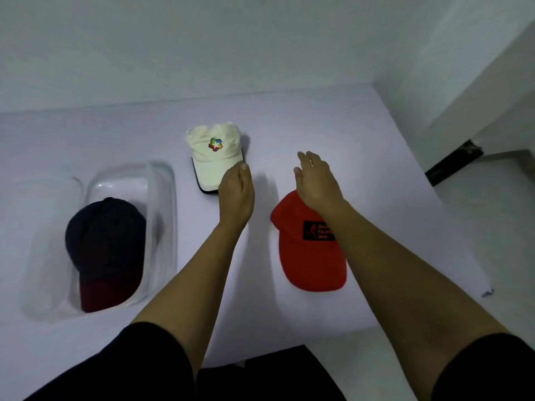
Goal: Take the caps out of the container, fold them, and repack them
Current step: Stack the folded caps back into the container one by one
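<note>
Near the cream cap (215,151), relaxed hands (236,192) (317,183) hover.

a table (362,134) under a smooth, pale lilac-white cover fills the middle of the view, its far edge against a plain whitish wall (202,39). to the right stands another pale wall (469,62), with a short dark skirting strip (451,164) at its foot above a light floor (498,227). the light is dim and even, and the shadows are soft.

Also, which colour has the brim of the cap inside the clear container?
The brim is dark red; the rest of the cap is navy. The head view shows it.
</note>
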Demonstrator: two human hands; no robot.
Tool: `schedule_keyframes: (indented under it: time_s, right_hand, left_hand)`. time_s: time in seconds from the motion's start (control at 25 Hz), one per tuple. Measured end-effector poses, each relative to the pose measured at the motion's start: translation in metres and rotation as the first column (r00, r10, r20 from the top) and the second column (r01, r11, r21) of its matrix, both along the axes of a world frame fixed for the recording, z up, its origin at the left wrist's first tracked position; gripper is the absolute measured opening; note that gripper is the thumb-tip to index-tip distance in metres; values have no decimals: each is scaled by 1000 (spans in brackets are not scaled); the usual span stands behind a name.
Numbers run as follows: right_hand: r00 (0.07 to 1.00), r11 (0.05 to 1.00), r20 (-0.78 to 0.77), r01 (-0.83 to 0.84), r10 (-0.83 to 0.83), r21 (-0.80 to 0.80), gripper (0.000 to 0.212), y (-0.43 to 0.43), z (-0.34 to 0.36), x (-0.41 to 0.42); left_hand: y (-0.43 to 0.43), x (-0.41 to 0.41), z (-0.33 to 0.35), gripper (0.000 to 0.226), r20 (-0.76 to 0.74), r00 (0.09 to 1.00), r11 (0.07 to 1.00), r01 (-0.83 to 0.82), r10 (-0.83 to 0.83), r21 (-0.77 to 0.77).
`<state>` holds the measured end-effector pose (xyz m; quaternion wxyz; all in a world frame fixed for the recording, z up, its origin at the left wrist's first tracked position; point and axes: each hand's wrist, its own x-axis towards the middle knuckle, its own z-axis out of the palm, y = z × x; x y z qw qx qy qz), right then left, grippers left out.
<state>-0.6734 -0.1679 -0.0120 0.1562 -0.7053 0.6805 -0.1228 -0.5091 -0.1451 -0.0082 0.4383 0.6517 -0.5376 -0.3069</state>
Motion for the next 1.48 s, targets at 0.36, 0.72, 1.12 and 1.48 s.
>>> schedule_keyframes:
  time_s: [0.36, 0.72, 1.12, 1.48]
  right_hand:
    - [729, 853, 582, 7, -362, 522, 61, 53, -33, -113]
    - [431, 894, 841, -145, -328, 423, 36, 43, -17, -73]
    - [376, 957, 909, -144, -182, 251, 29, 26, 38, 28]
    - [314, 987, 949, -153, -5, 56, 31, 39, 56, 184]
  left_hand:
    - [14, -53, -43, 75, -338, 896, 712, 436, -287, 551]
    - [-9, -39, -21, 49, -710, 658, 659, 653, -251, 372]
    - [-26, 55, 40, 30, -690, 655, 702, 646, -306, 301]
    - [-14, 208, 91, 45, -443, 809, 681, 574, -385, 455]
